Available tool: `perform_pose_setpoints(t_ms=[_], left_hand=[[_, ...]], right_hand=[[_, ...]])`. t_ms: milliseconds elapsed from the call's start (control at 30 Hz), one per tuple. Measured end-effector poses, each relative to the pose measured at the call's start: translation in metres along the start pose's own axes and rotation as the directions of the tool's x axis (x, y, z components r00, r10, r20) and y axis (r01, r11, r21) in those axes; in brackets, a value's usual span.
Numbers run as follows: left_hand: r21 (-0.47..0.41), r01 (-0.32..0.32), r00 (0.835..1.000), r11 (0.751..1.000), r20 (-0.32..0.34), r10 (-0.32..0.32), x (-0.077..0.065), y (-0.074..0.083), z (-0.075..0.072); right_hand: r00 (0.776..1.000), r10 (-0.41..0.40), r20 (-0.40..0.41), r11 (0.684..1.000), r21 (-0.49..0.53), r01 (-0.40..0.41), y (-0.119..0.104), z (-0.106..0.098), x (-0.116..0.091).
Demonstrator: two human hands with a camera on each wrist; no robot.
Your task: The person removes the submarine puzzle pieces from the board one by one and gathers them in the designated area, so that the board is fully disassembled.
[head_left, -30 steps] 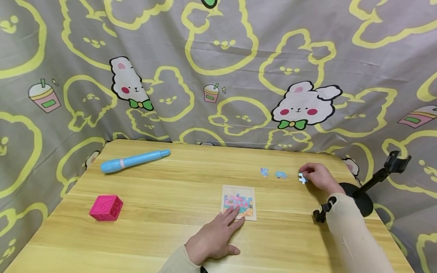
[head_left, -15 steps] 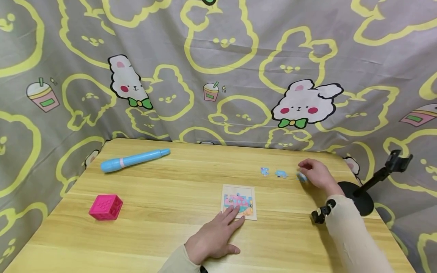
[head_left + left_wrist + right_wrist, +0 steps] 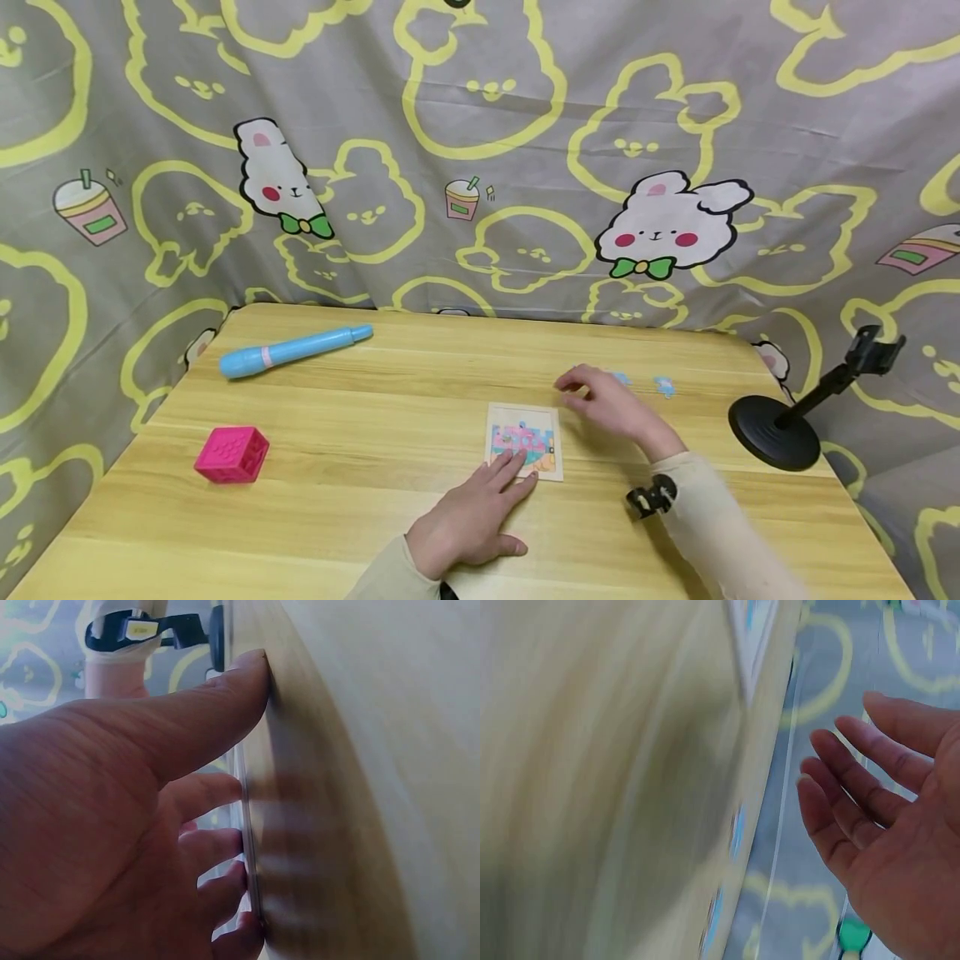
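Note:
My left hand (image 3: 468,521) rests with spread, straight fingers on the lower edge of a jigsaw board (image 3: 551,417) in a pale frame. Pink, blue and orange pieces fill its lower part; a bare strip shows along the top. In the left wrist view the fingertips (image 3: 232,841) touch the board's edge. My right hand (image 3: 607,406) hovers just right of the board's upper corner, fingers loosely bent and holding nothing, as the right wrist view shows. Behind it lie a blue puzzle piece (image 3: 663,386) and another piece (image 3: 622,378), partly covered. A third is hidden by the hand.
A blue microphone-shaped stick (image 3: 296,351) lies at the back left of the wooden table (image 3: 337,433). Nearer on the left sits a pink cube block (image 3: 232,455). A black stand (image 3: 774,432) with a clamp is at the right edge. A patterned curtain (image 3: 525,167) hangs behind.
My right hand has left the rightmost puzzle piece, which stays on the table, and has swung left toward the board. The left hand has kept its place.

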State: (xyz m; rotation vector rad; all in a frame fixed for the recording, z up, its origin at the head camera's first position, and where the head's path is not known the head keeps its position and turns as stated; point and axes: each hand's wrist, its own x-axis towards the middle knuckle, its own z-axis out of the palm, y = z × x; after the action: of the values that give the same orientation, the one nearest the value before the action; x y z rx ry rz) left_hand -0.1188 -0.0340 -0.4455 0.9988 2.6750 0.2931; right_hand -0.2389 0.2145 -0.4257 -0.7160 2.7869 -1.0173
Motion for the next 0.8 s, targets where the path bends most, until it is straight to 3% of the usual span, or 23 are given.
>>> perform_pose_setpoints(t_ms=[300,600,800], left_hand=[[-0.007,-0.004,1.000,1.000,0.006,0.004,0.000,-0.001,0.000],[-0.012,0.009,1.000,1.000,0.029,-0.009,0.000,-0.001,0.000],[-0.003,0.004,1.000,1.000,0.007,-0.004,-0.001,0.000,-0.001]], right_hand=[[0.989,-0.063,0.134,0.998,-0.003,0.064,-0.029,0.036,0.009],[0.981,-0.060,0.182,0.998,0.006,0.060,-0.040,0.049,0.011],[0.975,-0.067,0.210,0.998,0.015,0.066,-0.044,0.055,0.015]])
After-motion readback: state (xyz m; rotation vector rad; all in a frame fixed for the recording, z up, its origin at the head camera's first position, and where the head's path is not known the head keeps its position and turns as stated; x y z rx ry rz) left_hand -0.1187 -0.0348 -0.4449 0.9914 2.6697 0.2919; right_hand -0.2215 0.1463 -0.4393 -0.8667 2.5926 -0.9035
